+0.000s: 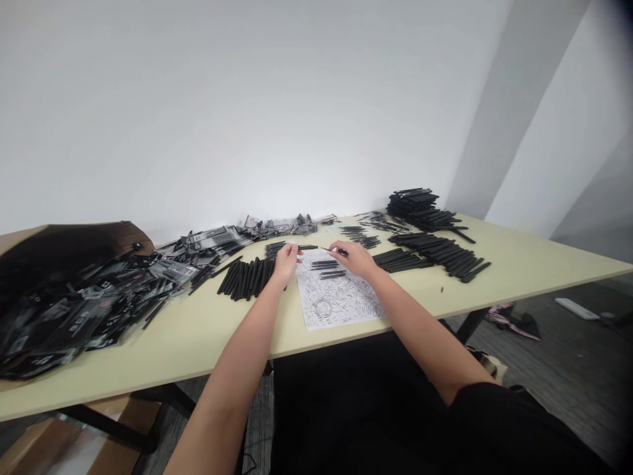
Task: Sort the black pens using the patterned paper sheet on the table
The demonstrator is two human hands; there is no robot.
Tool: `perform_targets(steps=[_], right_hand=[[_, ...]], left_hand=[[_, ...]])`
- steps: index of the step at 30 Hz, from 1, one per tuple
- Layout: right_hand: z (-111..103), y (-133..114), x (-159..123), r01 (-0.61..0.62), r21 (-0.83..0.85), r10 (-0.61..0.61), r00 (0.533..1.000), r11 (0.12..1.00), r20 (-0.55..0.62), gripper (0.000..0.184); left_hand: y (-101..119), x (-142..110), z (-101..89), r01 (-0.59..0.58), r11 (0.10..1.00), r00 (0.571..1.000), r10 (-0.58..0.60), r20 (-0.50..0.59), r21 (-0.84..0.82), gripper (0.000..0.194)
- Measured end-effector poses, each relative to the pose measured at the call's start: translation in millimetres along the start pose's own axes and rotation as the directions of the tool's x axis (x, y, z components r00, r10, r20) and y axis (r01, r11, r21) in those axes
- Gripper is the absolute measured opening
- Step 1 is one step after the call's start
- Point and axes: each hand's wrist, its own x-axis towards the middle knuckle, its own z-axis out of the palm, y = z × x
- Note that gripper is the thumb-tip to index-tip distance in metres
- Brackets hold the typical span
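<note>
Your left hand pinches a slim black pen near its end, fingertips pressed together on it. The pen's long axis runs almost level across the frame, pointing right from that hand. Your right hand pinches a thin black stick at its rear, and the stick's point aims left along nearly the same line. The two tips nearly meet above the top edge of the printed sheet, though at this size you cannot tell whether they touch. Each hand is nearest its own piece, so there are two held items, one per hand.

Just below those tips, the printed paper sheet lies on the pale table, covered in dense dark line drawing. About four black sticks lie across its upper part, side by side and roughly level.

Left of your left hand, a tight row of black pens lies side by side, too many to count exactly, perhaps twenty. Right of your right hand and further out, two more loose rows angle toward the far table edge, and a tall stack of black pens sits at the far right corner.

At the left of the frame, a heap of plastic-wrapped black packets spills from a cardboard box, uncounted, running along the far edge toward the white wall.
</note>
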Motion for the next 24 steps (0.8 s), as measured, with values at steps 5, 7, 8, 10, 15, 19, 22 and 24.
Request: perform_targets(steps=[5, 7, 8, 10, 15, 19, 22, 24], right_hand=[[-1, -2, 0, 0.007, 0.000, -0.007, 1.000, 1.000, -0.003, 0.020], [-1, -2, 0, 0.019, 0.000, -0.019, 1.000, 1.000, -0.004, 0.020], [-1, -2, 0, 0.025, -0.002, -0.025, 1.000, 1.000, -0.001, 0.020], [-1, -1, -1, 0.031, -0.004, -0.031, 1.000, 1.000, 0.005, 0.020], [-2, 0, -2, 0.016, 0.012, -0.016, 1.000, 1.000, 0.001, 0.017], [-5, -3, -2, 0.005, 0.025, -0.005, 1.000, 1.000, -0.003, 0.015], [-6, -4, -3, 0.003, 0.035, -0.003, 1.000, 0.999, 0.002, 0.016], [-6, -5, -4, 0.002, 0.037, -0.002, 1.000, 0.999, 0.010, 0.017]], left_hand=[[-2, 1, 1.0, -0.066, 0.997, 0.997, 0.064, 0.032, 0.048, 0.024], [-2, 1, 1.4, -0.098, 0.992, 0.994, 0.094, 0.050, 0.080, 0.023], [-2, 0, 1.6, -0.115, 0.989, 0.992, 0.110, 0.060, 0.098, 0.023], [-3, 0, 1.8, -0.154, 0.979, 0.986, 0.143, 0.082, 0.135, 0.022], [-5, -1, -0.7, -0.242, 0.945, 0.966, 0.214, 0.142, 0.220, 0.023], [-5, -3, -4.1, -0.290, 0.917, 0.950, 0.243, 0.194, 0.273, 0.024], [-2, -7, -4.7, -0.327, 0.896, 0.934, 0.259, 0.244, 0.299, 0.020], [1, -10, -3.9, -0.375, 0.867, 0.910, 0.277, 0.310, 0.328, 0.020]])
